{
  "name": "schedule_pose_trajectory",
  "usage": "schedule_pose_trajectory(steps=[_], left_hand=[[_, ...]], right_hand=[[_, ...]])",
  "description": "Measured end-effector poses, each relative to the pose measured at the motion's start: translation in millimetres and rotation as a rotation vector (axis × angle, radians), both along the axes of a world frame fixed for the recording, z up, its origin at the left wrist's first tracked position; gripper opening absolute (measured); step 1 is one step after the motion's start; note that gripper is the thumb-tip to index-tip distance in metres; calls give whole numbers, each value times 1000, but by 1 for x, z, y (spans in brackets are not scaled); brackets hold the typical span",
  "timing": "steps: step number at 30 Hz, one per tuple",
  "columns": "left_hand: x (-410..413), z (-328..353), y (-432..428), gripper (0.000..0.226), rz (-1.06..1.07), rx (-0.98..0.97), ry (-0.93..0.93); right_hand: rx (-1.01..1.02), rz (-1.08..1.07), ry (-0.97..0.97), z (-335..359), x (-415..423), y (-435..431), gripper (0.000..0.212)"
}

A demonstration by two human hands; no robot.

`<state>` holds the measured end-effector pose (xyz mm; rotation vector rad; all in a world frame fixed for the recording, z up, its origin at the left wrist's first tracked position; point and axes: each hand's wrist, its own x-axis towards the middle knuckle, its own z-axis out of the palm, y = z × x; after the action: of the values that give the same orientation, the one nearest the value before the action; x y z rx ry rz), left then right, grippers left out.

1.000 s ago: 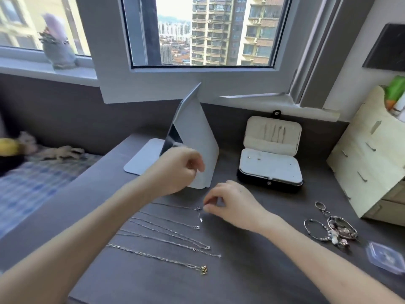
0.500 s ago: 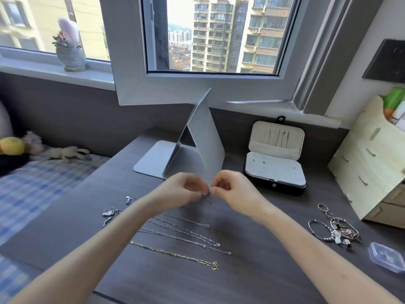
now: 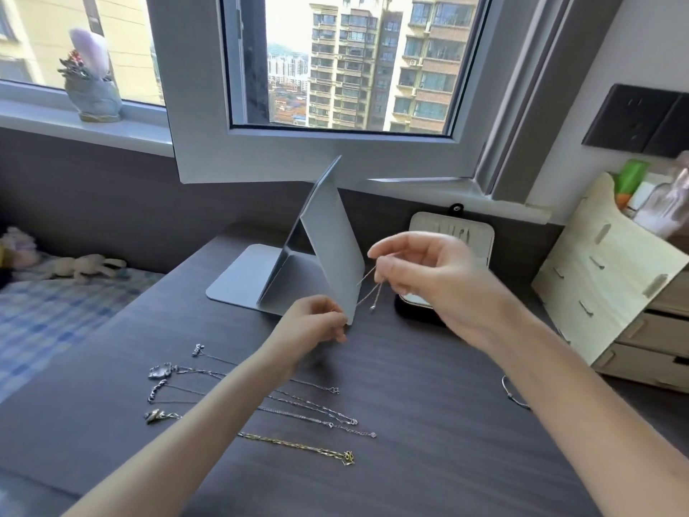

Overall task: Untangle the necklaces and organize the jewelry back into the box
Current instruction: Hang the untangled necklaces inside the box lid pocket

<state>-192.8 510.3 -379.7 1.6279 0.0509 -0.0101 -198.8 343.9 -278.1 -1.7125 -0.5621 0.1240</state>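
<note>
A thin silver necklace (image 3: 373,292) hangs in the air between my hands, above the desk. My right hand (image 3: 421,270) is raised and pinches its upper part. My left hand (image 3: 317,322) is lower and pinches the other end. Several necklaces (image 3: 313,408) lie stretched out in rows on the dark desk under my left forearm, the nearest one a gold chain (image 3: 298,444). The open jewelry box (image 3: 451,229) stands behind my right hand, which hides its lower tray.
A folding mirror (image 3: 328,248) stands just behind my hands. A wooden drawer organizer (image 3: 611,285) sits at the right. A bracelet (image 3: 512,395) peeks out beside my right forearm. A bed with plush toys (image 3: 85,264) lies left of the desk.
My right hand has risen up and to the right with the necklace, stretching it out. My left hand stayed low, holding the other end. The camera has moved closer.
</note>
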Motion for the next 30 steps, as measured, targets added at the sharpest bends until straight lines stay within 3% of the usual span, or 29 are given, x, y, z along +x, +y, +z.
schedule_pose_trajectory(steps=[3, 8, 11, 13, 17, 23, 25, 28, 30], left_hand=[[5, -4, 0, 16, 38, -165, 100], [13, 13, -1, 6, -11, -893, 244], [17, 25, -6, 3, -32, -995, 200], [20, 33, -11, 6, -61, -877, 190], [18, 53, -28, 22, -106, -389, 112], [17, 85, -63, 20, -327, -67, 25], [17, 94, -76, 15, -392, 57, -11], [16, 103, -93, 8, -474, 241, -71], [16, 107, -103, 14, -501, 385, -115]], right_hand=[[127, 0, -5, 17, -7, -19, 8], [160, -124, 53, 9, -8, -60, 8], [162, -246, 171, -19, -9, -79, 12], [200, -328, 276, -37, -10, -89, 11], [272, -464, 481, -64, -13, -106, 9], [88, -422, 612, -94, -25, -107, 8], [-71, -396, 561, -98, -26, -106, 11], [-488, -481, 190, -96, -22, -106, 13], [-415, -461, 77, -82, -17, -105, 17]])
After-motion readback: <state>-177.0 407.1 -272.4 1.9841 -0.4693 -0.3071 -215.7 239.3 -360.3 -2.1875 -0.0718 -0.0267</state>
